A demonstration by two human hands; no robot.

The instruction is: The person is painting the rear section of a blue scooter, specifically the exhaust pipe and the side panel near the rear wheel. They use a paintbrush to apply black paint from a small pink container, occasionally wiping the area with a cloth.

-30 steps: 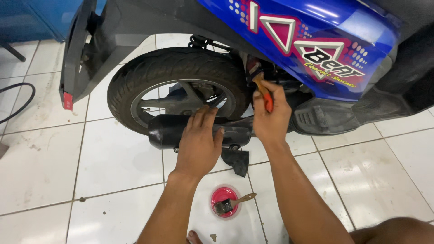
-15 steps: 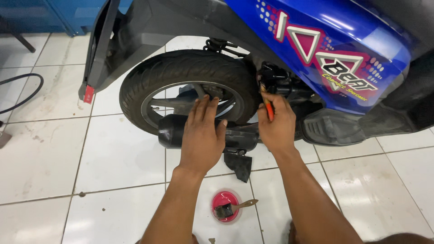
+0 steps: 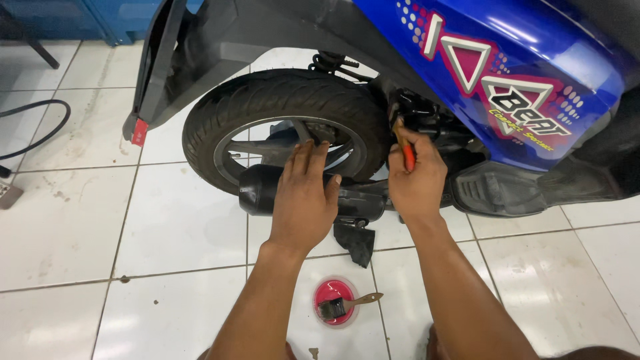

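A blue scooter stands on white tiles, its rear wheel (image 3: 280, 110) and black exhaust muffler (image 3: 260, 190) facing me. My left hand (image 3: 303, 200) lies flat on the muffler, fingers spread up toward the wheel's spokes. My right hand (image 3: 417, 180) grips a small tool with an orange-red handle (image 3: 408, 157), whose tip points up into the dark gap between tyre and engine. The tool's tip is hidden among black parts.
A pink round dish (image 3: 335, 301) with a wooden-handled brush (image 3: 347, 305) sits on the floor between my forearms. A black hose (image 3: 40, 130) curves at the left. Blue side panel (image 3: 507, 73) and black footrest (image 3: 497, 190) are at the right.
The view has shifted, so the scooter sits further right in frame. My right hand stays at the gap with the tool; my left hand stays on the muffler.
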